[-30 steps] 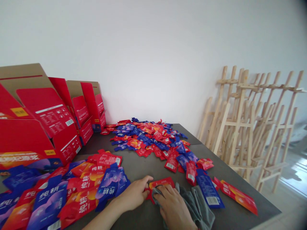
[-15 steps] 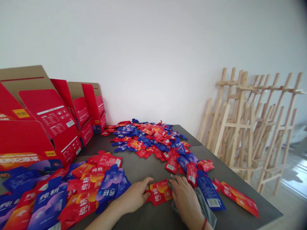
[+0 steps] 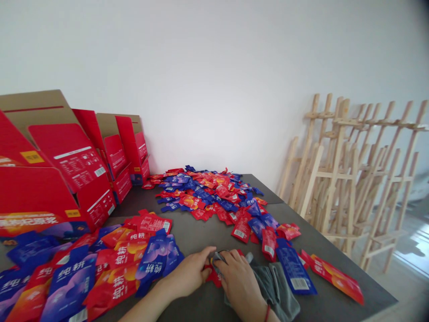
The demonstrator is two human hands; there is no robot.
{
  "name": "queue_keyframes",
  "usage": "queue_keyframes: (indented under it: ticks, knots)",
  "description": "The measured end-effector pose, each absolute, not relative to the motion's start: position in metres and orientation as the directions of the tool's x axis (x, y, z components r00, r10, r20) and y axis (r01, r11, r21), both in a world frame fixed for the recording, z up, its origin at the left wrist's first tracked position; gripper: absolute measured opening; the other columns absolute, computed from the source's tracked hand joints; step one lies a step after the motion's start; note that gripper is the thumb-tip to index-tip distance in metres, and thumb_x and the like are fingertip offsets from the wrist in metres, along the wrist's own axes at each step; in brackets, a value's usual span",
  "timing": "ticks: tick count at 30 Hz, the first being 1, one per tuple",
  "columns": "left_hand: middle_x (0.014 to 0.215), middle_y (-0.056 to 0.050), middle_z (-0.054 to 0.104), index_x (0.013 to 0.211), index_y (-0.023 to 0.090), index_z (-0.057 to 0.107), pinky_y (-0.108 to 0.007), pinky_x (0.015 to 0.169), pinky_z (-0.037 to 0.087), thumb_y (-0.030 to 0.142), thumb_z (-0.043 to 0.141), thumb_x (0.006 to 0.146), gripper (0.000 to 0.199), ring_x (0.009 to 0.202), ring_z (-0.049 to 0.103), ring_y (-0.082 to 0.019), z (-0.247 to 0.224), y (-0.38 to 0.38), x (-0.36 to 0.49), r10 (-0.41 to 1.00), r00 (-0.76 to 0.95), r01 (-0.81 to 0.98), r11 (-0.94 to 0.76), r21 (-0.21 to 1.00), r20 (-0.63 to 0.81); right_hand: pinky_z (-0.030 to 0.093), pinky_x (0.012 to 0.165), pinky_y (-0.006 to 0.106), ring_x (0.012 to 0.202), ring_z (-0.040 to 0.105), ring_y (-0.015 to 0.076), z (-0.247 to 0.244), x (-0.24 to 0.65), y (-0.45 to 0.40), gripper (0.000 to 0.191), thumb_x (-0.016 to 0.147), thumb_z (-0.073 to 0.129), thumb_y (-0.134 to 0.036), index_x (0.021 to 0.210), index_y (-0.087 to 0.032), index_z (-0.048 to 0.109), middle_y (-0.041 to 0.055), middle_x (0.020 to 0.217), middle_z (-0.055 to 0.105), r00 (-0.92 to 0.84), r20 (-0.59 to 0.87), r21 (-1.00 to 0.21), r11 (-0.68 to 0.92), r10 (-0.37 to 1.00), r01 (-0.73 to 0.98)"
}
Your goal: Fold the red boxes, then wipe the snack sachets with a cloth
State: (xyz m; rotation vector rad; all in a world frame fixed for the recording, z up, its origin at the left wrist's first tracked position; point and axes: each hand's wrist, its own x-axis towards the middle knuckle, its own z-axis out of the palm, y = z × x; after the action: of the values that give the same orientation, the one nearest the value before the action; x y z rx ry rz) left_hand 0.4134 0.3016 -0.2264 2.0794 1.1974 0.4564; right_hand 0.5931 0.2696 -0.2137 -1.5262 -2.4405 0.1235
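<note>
A red pouch (image 3: 214, 278) lies flat on the dark table (image 3: 191, 230), mostly covered by my right hand and a grey cloth (image 3: 279, 290). My left hand (image 3: 192, 273) pinches the pouch's left end between thumb and forefinger. Pressed down on the pouch, my right hand (image 3: 236, 277) has its fingers bent over a bunched part of the cloth, near my left fingertips. The rest of the cloth trails to the right under that wrist. Just right of the cloth are a blue pouch (image 3: 295, 268) and a red-orange pouch (image 3: 337, 277).
Red and blue pouches overlap at the left (image 3: 120, 259), and a large heap (image 3: 208, 192) spreads at the back. Open red cartons (image 3: 36, 192) stand along the left. Wooden easels (image 3: 335, 179) lean by the wall beyond the table's right edge.
My right hand has slid left over the pouch with the cloth, up to my left fingers, covering most of the print. More cloth now shows at the right. My left hand has barely moved.
</note>
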Motion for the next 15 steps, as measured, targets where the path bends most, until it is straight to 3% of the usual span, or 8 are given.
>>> queue_keyframes:
  ticks: [8, 12, 15]
  knots:
    - [0.087, -0.001, 0.068, 0.139, 0.025, 0.042, -0.025, 0.065, 0.044, 0.019, 0.048, 0.080, 0.059, 0.073, 0.061, -0.017, -0.226, 0.301, 0.413, 0.867, 0.492, 0.633, -0.293, 0.717, -0.081, 0.044, 0.091, 0.037, 0.109, 0.054, 0.0252, -0.218, 0.620, 0.274, 0.037, 0.085, 0.051, -0.009, 0.115, -0.025, 0.066, 0.0064, 0.118, 0.063, -0.247, 0.210, -0.173, 0.284, 0.946, 0.943]
    - [0.079, 0.002, 0.065, 0.139, 0.024, 0.037, -0.022, 0.045, 0.039, 0.023, 0.041, 0.084, 0.055, 0.049, 0.054, -0.012, -0.232, 0.306, 0.417, 0.861, 0.462, 0.585, -0.115, 0.803, -0.213, 0.046, 0.090, 0.035, 0.107, 0.056, 0.0242, -0.224, 0.645, 0.276, 0.036, 0.086, 0.050, -0.010, 0.116, -0.023, 0.065, 0.0078, 0.113, 0.065, -0.159, 0.210, -0.176, 0.197, 0.965, 0.964]
    - [0.080, 0.002, 0.065, 0.133, 0.022, 0.038, -0.021, 0.042, 0.038, 0.024, 0.038, 0.086, 0.047, 0.044, 0.054, -0.011, -0.233, 0.310, 0.420, 0.891, 0.397, 0.561, -0.044, 0.827, -0.222, 0.047, 0.087, 0.031, 0.106, 0.059, 0.0229, -0.229, 0.662, 0.278, 0.036, 0.086, 0.049, -0.012, 0.117, -0.023, 0.064, 0.0077, 0.111, 0.065, -0.101, 0.196, -0.218, 0.144, 0.975, 0.965]
